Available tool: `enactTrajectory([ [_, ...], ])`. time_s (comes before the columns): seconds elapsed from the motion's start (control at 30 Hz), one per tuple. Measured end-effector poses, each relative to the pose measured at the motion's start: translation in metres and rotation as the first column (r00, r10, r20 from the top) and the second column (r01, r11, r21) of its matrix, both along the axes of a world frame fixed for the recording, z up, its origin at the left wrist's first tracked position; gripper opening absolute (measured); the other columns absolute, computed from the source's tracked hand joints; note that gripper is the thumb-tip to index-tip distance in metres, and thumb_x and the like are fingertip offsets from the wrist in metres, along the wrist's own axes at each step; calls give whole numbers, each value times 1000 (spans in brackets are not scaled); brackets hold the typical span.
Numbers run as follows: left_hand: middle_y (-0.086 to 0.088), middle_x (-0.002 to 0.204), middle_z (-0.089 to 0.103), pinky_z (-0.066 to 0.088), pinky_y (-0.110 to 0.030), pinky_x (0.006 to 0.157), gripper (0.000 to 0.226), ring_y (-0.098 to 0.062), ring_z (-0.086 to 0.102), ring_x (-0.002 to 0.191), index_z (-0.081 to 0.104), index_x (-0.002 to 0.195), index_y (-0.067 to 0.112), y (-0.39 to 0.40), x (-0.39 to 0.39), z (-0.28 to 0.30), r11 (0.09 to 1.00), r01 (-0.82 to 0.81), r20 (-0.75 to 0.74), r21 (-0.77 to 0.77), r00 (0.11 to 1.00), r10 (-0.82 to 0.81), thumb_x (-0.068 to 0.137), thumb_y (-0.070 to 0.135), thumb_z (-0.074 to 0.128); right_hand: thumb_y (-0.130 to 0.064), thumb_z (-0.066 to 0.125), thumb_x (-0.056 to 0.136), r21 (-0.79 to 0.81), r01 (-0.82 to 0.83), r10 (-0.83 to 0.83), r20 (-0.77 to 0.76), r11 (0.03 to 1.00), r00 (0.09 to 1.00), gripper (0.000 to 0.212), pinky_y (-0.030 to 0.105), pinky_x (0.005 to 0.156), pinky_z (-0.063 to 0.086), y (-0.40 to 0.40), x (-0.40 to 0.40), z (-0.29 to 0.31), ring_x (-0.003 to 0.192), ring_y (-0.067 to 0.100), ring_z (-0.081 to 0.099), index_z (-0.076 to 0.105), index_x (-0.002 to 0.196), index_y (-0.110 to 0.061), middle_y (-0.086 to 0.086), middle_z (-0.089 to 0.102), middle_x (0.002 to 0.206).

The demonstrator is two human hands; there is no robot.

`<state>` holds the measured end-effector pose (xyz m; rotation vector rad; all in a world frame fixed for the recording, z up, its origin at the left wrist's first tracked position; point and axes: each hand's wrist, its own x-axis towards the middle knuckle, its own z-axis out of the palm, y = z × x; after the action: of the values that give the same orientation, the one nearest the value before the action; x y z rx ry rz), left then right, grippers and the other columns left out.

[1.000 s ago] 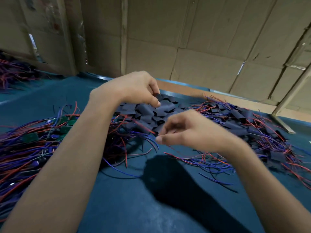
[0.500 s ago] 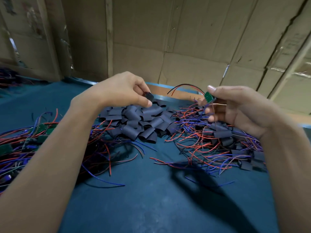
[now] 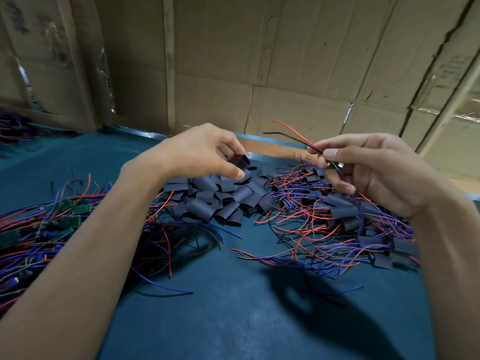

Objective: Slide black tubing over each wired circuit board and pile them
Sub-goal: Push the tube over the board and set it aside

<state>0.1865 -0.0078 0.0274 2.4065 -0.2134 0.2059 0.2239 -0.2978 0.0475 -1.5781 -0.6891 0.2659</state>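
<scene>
Under my left forearm lie the bare wired boards (image 3: 65,216) on the tabletop (image 3: 233,307). My left hand (image 3: 205,152) pinches one black tube (image 3: 242,161) just above the tubing heap (image 3: 220,198). My right hand (image 3: 368,167) pinches a wired circuit board (image 3: 335,165), its wires (image 3: 291,131) pointing toward my left hand; sleeved boards (image 3: 350,224) lie below it.

Bare table (image 3: 233,320) lies open in the near middle; bare boards (image 3: 52,224) and wires crowd the left; the tubing heap (image 3: 218,201) sits mid-far; the sleeved pile (image 3: 363,229) spreads right; the cardboard wall (image 3: 259,74) closes the far side; a narrow bare strip runs between heap and pile.
</scene>
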Motion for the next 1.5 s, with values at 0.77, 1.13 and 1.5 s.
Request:
enactTrajectory([
  [0.77,19,95,74,54,-22,88,36,-14,72,91,72,108,27,4,1,-2,985,123,51,-124,992,-118,76,19,87,-24,79,66,-14,64,-62,121,998,991,20,22,41,26,-2,1,0,49,17,46,77,76,-7,12,61,70],
  [1.13,19,96,73,51,-6,75,33,-7,73,87,73,105,30,8,-1,-1,985,77,68,-154,995,-67,76,22,87,-23,79,63,-51,66,-60,109,997,992,20,19,38,26,-2,3,1,45,17,43,77,74,-6,11,61,66],
  [1.5,7,100,75,53,-19,87,35,-15,73,91,72,109,21,0,-7,6,991,59,134,-120,990,-43,77,14,86,-26,82,52,-184,78,-66,69,980,995,30,15,37,27,4,2,0,40,13,44,77,73,-5,10,58,61],
])
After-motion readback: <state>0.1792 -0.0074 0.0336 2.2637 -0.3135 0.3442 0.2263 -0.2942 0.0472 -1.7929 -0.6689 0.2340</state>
